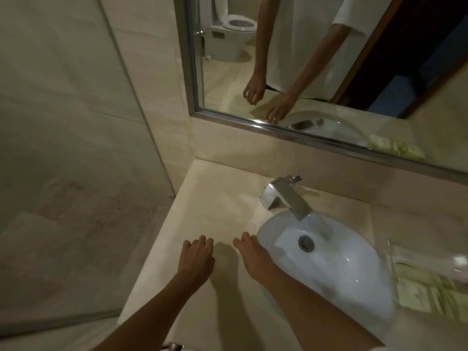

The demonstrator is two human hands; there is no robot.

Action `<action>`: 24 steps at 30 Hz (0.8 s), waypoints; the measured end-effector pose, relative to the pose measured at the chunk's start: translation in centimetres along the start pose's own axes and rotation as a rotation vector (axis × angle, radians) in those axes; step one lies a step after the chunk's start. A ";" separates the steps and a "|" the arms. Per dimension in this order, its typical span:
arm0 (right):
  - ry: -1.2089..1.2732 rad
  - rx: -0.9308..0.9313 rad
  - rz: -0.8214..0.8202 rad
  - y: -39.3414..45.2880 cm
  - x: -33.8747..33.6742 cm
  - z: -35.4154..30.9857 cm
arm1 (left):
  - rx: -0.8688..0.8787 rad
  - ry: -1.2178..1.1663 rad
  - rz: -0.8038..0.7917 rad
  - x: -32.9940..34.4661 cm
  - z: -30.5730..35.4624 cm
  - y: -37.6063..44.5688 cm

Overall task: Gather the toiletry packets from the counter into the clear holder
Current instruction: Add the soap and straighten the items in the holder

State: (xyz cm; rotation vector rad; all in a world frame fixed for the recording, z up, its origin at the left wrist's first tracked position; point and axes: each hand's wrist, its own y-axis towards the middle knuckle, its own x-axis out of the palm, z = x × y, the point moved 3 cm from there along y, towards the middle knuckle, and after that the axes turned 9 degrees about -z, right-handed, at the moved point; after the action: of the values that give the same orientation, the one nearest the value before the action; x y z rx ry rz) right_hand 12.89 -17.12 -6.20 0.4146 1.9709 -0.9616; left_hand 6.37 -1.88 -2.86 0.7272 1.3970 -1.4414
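both hands out over the beige stone bench (217, 198), left of the sink (336, 259). left hand (196, 259) hovers palm down, fingers loosely curled, grip released, holding nothing. right hand (253, 254) sits by the sink's left rim, fingers relaxed and pointing forward, grip also released, nothing in it; can't tell if the fingertips touch the bench. the two hands are near each other but apart, with a shadow on the bench between them. chrome tap (286, 196) stands behind the sink, spout over the bowl, drain (306, 242) in the middle. toiletry packets (420, 290), pale yellow-green, lie flat in a loose row on the bench at the far right, just beside the sink's right rim, well apart from both hands. clear holder (430, 259) lies just behind the packets at the right edge, partly cut off; can't tell if it touches them. mirror (316, 59) above the bench reflects the arms, a white shirt and a toilet.
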 end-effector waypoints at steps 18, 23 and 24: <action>0.053 0.467 0.213 -18.6 -6.4 19.4 | 0.462 0.240 0.007 -2.5 24.9 4.1; 0.101 0.509 0.275 -24.1 -6.3 24.6 | 0.511 0.246 0.000 -1.6 31.5 3.6; 0.097 0.522 0.287 -25.2 -6.4 25.9 | 0.516 0.248 0.008 -1.6 32.9 3.5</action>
State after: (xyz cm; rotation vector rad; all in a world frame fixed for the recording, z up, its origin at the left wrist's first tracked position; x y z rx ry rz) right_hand 15.88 -52.57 2.75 1.0225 1.6630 -1.2767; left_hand 16.72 -32.83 2.64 1.2716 1.2016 -1.7748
